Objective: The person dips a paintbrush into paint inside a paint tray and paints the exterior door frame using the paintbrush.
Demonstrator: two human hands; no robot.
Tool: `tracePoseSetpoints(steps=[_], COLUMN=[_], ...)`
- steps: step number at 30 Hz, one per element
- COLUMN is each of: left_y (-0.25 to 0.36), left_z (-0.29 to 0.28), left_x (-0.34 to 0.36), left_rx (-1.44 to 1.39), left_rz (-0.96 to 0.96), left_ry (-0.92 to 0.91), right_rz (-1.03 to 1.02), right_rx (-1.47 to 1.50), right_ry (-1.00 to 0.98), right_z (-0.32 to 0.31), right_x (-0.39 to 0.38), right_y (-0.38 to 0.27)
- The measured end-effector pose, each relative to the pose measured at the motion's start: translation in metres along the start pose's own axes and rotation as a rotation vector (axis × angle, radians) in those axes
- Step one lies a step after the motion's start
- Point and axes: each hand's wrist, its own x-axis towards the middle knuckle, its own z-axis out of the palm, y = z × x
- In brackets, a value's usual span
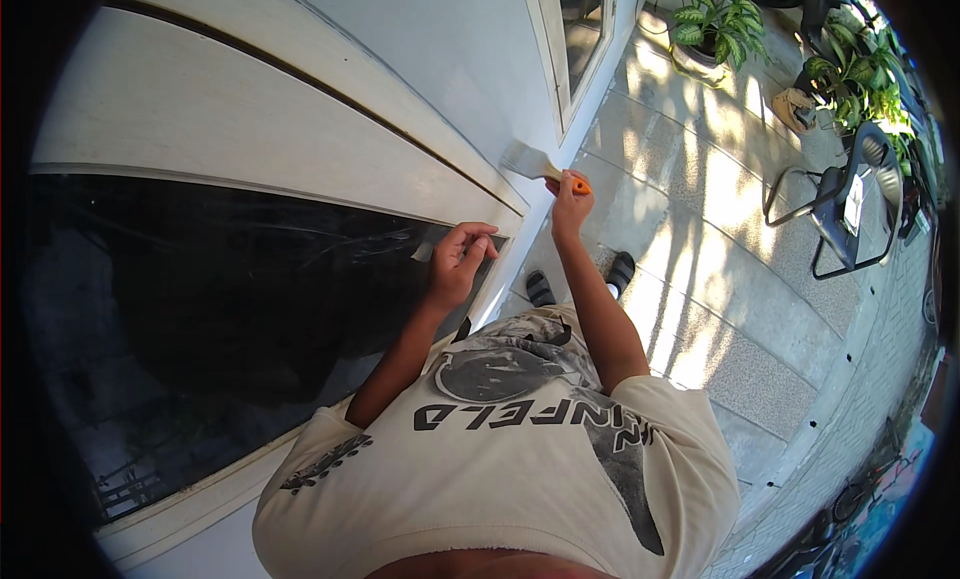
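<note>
Pressing its pale bristles against the white door frame (470,179), a paintbrush (540,166) with an orange handle sits just beside the corner of the dark glass pane (200,319). Sunlit paved ground (720,249) with potted plants (715,24) and a metal chair (850,204) spreads beyond. Arm stretched forward, the right hand (570,207) is closed around the handle, while the left hand (458,264), fingers loosely curled and holding nothing, touches the pane's edge.

brush (532,163) on door frame (300,129), plants (718,21) far R
</note>
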Motion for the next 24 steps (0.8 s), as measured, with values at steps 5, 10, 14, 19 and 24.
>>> tracePoseSetpoints(steps=[5, 10, 14, 19, 24], left_y=[0.001, -0.003, 0.000, 0.000, -0.009], left_z=[0.007, 0.007, 0.009, 0.008, 0.005], left_x=[0.003, -0.001, 0.000, 0.003, 0.001], left_rx=[-0.019, 0.006, -0.032, -0.031, -0.051], left_rz=[-0.008, 0.024, -0.002, 0.007, -0.012], left_ry=[-0.016, 0.004, 0.029, 0.018, 0.014], right_rz=[-0.175, -0.225, -0.294, -0.161, -0.045], right_rx=[-0.405, -0.175, 0.114, 0.357, 0.089], right_ry=[-0.022, -0.129, -0.218, -0.195, -0.018], right_z=[0.004, 0.114, 0.153, 0.145, 0.069], right_x=[0.016, -0.009, -0.024, -0.011, 0.001], right_y=[0.011, -0.118, -0.194, -0.163, -0.059])
